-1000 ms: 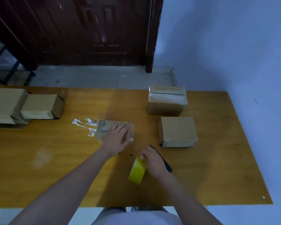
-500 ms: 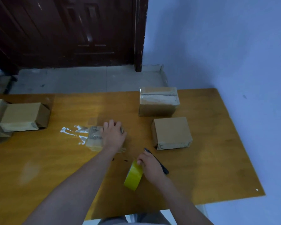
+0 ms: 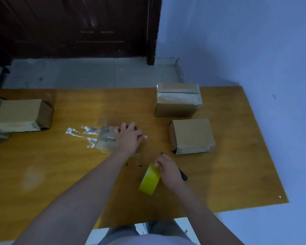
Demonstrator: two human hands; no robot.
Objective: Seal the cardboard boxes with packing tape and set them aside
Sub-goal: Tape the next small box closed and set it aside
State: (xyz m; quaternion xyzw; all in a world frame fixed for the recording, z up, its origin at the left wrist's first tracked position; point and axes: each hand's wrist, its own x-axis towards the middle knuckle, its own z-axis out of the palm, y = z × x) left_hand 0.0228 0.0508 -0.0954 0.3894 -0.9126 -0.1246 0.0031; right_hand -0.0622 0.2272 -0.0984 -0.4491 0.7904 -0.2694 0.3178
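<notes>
My left hand (image 3: 129, 138) lies on a flat, clear taped piece (image 3: 105, 140) stuck to the wooden table (image 3: 60, 174), with its fingers curled together over the piece's right edge. My right hand (image 3: 168, 171) grips a yellow roll of packing tape (image 3: 149, 181), which stands on edge near the table's front. A plain closed cardboard box (image 3: 192, 135) sits just right of my hands. Behind it stands a box with tape across its top (image 3: 177, 101).
More cardboard boxes (image 3: 19, 114) lie on their sides at the table's left end. A black pen-like tool (image 3: 183, 175) lies partly under my right hand. A blue wall runs along the right; a dark door and grey floor lie beyond the table.
The fingers of my left hand have drawn together from a flat spread on the taped piece. My right hand and the roll stay put. The view has shifted right.
</notes>
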